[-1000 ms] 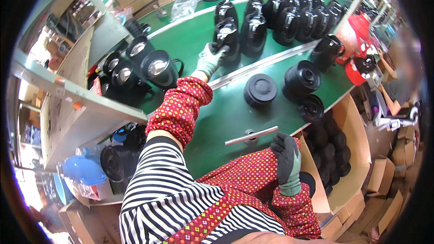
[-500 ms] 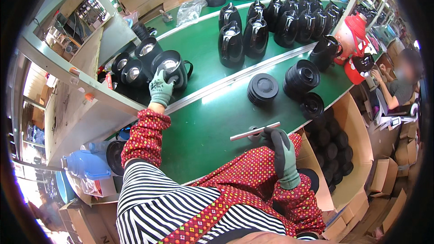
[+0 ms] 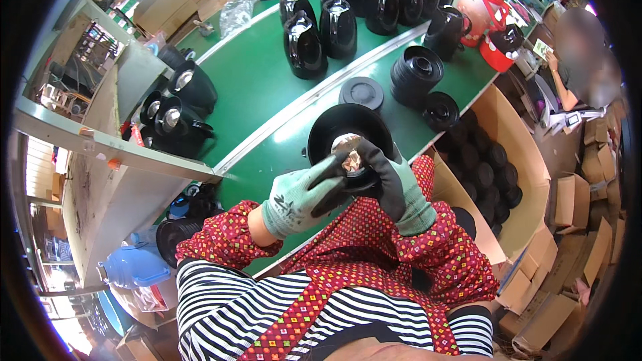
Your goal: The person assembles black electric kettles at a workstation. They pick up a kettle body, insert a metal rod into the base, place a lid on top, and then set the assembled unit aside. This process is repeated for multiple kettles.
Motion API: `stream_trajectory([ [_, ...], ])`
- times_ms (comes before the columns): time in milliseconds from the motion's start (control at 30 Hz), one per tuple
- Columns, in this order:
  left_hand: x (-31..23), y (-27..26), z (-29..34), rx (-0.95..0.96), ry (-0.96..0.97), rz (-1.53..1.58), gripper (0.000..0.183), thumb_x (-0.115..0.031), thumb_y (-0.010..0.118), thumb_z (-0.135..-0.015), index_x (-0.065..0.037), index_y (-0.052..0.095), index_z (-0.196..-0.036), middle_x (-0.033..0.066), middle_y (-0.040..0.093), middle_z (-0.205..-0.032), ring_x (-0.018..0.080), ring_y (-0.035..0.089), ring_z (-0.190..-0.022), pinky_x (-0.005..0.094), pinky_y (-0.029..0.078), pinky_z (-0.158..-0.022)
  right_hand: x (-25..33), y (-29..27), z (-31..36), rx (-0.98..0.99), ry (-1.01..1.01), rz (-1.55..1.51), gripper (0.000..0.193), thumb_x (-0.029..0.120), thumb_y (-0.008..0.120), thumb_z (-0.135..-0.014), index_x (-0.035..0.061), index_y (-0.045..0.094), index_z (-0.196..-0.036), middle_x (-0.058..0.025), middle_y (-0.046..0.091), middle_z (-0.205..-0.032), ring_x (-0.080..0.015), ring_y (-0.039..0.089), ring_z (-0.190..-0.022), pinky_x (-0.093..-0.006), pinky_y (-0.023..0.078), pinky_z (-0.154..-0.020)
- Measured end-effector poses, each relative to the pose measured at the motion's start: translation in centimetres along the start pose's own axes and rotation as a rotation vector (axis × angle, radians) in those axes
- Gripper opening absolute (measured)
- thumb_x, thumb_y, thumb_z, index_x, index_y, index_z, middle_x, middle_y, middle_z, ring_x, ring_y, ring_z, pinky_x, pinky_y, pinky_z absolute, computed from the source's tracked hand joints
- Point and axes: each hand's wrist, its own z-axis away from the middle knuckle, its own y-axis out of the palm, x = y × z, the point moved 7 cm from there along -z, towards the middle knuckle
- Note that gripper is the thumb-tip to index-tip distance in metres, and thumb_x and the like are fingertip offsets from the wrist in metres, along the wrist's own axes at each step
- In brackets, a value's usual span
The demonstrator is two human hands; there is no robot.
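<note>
Two gloved hands meet in front of the wearer, the left hand and the right hand, both half closed. Their fingers bend inward from either side over a bright, silvery piece inside a black, wide-mouthed vessel. The fingers cover much of it, so I cannot tell whether either hand truly grips.

The vessel sits between the hands, above the lap at the near edge of the green bench. Its round mouth faces up toward the wearer; its long axis seems to run down and away, strongly foreshortened.

I judge this one partway done: its mouth is uncovered. Left of the left hand, more open-mouthed black vessels wait in a cluster. Beyond both hands, glossy black jugs stand upright in rows, looking further along. Just past the vessel lies a black disc.
</note>
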Motion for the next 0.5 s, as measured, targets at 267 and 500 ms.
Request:
stream_trajectory([
  [267, 12.6, 5.3, 8.1, -0.229, -0.973, 1.083, 0.066, -0.015, 0.064, -0.103, 0.000, 0.034, -0.161, 0.0177, 0.043, -0.161, 0.0281, 0.062, -0.128, 0.0371, 0.055, -0.101, 0.8, -6.6, 5.0, 0.174, 0.075, -0.092, 0.066, 0.033, 0.075, -0.099, 0.0022, 0.050, -0.152, -0.0095, 0.064, -0.138, -0.0229, 0.064, -0.126, -0.0397, 0.052, -0.107],
  [500, 9.1, 9.9, 7.2, -0.061, -0.807, 1.658, 0.098, -0.027, 0.077, -0.096, -0.004, 0.016, -0.169, 0.0206, 0.024, -0.173, 0.0290, 0.033, -0.156, 0.0455, 0.034, -0.126, -1.1, -4.1, 2.7, 0.297, 0.265, 0.007, 0.078, 0.044, 0.078, -0.096, -0.0002, 0.047, -0.153, -0.0122, 0.062, -0.143, -0.0247, 0.062, -0.128, -0.0404, 0.051, -0.109],
])
